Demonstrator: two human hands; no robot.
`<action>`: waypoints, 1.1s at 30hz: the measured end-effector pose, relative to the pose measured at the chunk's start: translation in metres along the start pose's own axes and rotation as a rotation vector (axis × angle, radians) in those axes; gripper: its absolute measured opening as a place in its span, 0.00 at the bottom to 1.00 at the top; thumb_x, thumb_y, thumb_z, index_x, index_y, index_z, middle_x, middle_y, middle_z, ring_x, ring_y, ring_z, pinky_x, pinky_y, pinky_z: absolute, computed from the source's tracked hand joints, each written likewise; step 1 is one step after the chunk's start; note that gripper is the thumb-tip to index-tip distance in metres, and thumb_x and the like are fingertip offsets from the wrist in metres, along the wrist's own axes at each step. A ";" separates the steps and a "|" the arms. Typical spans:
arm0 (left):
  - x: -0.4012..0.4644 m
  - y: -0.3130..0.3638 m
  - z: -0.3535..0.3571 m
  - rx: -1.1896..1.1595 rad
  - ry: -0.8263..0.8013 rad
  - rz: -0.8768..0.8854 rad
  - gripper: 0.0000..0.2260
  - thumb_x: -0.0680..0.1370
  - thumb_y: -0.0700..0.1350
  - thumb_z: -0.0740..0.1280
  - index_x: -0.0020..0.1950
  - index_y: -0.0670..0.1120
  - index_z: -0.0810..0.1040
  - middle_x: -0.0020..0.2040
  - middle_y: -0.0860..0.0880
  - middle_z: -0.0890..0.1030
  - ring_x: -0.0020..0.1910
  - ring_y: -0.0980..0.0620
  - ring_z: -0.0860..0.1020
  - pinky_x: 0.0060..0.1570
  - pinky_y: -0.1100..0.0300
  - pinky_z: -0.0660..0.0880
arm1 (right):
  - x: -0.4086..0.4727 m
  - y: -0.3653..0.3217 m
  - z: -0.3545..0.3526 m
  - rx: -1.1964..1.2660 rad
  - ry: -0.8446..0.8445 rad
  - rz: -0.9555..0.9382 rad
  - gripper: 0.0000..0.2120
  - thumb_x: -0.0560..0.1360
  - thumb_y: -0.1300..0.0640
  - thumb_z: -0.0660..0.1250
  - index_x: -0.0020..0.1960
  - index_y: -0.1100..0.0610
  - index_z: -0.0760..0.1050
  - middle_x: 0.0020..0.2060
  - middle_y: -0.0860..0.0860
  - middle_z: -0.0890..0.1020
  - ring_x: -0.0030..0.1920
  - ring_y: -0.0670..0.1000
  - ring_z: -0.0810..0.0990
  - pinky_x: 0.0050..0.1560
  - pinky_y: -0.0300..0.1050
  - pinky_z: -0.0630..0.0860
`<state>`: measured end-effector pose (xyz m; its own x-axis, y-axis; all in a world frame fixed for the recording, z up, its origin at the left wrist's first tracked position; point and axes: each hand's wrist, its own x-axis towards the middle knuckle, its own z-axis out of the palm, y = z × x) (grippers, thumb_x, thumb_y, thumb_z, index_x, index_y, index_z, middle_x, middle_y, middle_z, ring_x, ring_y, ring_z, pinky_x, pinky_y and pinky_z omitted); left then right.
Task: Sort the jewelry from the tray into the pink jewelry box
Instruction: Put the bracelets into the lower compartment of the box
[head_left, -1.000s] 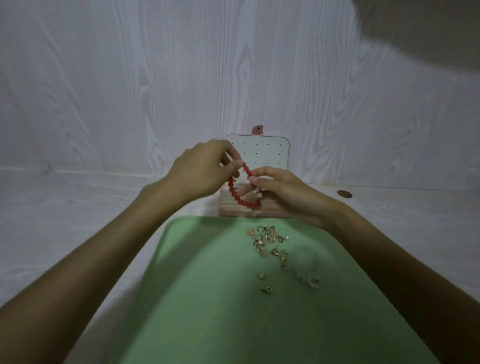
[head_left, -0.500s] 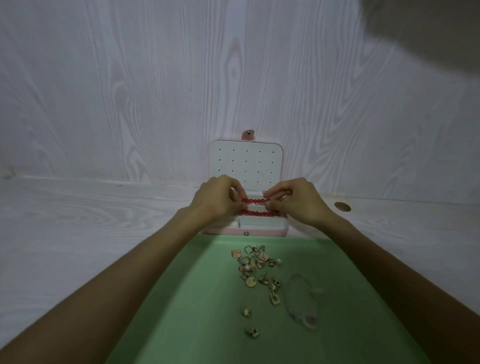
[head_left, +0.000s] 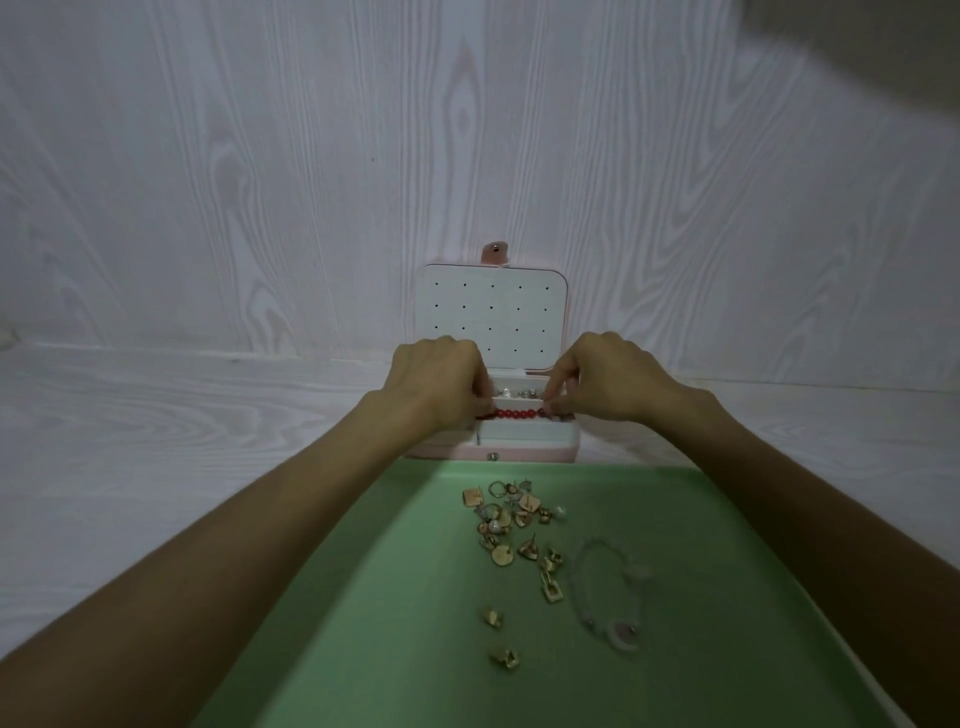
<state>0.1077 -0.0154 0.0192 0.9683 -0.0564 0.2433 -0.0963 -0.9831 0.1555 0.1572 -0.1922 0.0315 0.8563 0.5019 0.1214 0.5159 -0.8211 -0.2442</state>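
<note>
The pink jewelry box (head_left: 514, 453) stands open at the far edge of the green tray (head_left: 395, 623), its white dotted lid (head_left: 493, 317) upright against the wall. A red bead bracelet (head_left: 519, 414) lies stretched across the box's middle slot. My left hand (head_left: 441, 387) pinches its left end and my right hand (head_left: 608, 387) pinches its right end, both low over the box. Small pieces sit in the box's rear compartment (head_left: 517, 392). Several gold earrings (head_left: 511, 512) lie scattered on the tray.
A pale beaded bracelet with a pink charm (head_left: 610, 592) lies on the tray's right part. A white wood-grain wall (head_left: 467, 130) rises right behind the box. The tray rests on a white wood-grain table (head_left: 156, 441).
Both hands lowered the red bracelet from above the box and pulled it out flat, down into the box. The view has tilted so the box and tray sit lower.
</note>
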 end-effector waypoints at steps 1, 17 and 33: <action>0.000 0.000 0.001 0.013 -0.020 0.002 0.06 0.74 0.51 0.70 0.48 0.52 0.84 0.46 0.53 0.83 0.41 0.51 0.76 0.37 0.61 0.64 | 0.001 0.001 -0.001 -0.007 -0.001 0.006 0.05 0.68 0.53 0.75 0.43 0.50 0.84 0.29 0.40 0.74 0.34 0.44 0.73 0.31 0.39 0.66; -0.010 -0.002 -0.005 -0.031 -0.102 0.001 0.09 0.77 0.51 0.65 0.56 0.53 0.81 0.46 0.52 0.80 0.42 0.52 0.73 0.38 0.60 0.64 | -0.002 0.007 -0.002 0.015 -0.064 0.076 0.03 0.67 0.53 0.76 0.39 0.49 0.82 0.29 0.40 0.71 0.32 0.45 0.71 0.36 0.42 0.68; -0.098 0.072 0.005 -0.040 -0.272 0.256 0.21 0.79 0.55 0.61 0.71 0.51 0.69 0.70 0.49 0.70 0.67 0.48 0.65 0.64 0.52 0.65 | -0.159 -0.010 0.018 0.055 -0.043 0.169 0.12 0.73 0.46 0.68 0.55 0.47 0.77 0.48 0.44 0.73 0.40 0.41 0.69 0.38 0.38 0.64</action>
<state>0.0068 -0.0811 0.0017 0.9370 -0.3489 0.0168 -0.3469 -0.9239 0.1614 0.0159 -0.2592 -0.0027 0.9284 0.3702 0.0331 0.3617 -0.8793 -0.3098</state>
